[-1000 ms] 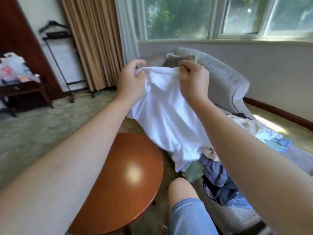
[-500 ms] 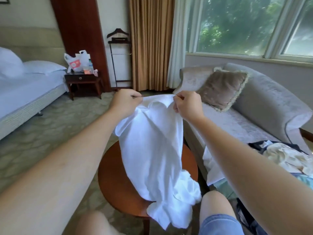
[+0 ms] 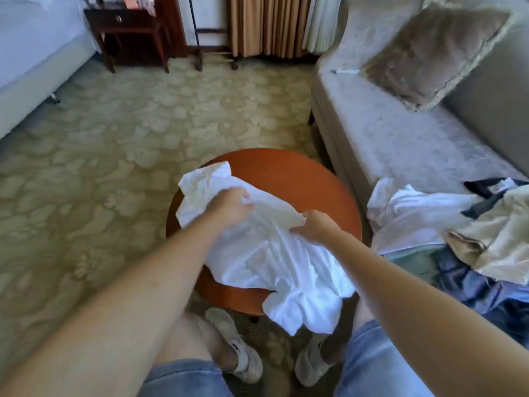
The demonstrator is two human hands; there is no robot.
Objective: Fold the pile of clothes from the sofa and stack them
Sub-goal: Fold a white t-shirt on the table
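A moment ago you held the white shirt [image 3: 266,247] up in the air by its top edge, with one grip at each side. Now the shirt is down on the round brown desk [image 3: 300,173] in the middle of the frame. Your left grip [image 3: 229,207] is closed on a bunch of the cloth, and your right grip [image 3: 315,227] pinches the cloth a little to the right of it and lower in the frame. The shirt is not flat yet. It is full of wrinkles, one crumpled end sticks out toward the upper left, and its bottom end hangs over the lower edge of the desk, down by your knees. The pile of clothes [image 3: 472,239] waits on the grey sofa [image 3: 386,133] at the right of the frame, just beside the desk, with white, cream and dark blue pieces all mixed up. I think this means the carrying part is over for this shirt and the folding can start. It looks like you must pull it smooth first. I see no folded stack anywhere yet, so the job seems close to its start.
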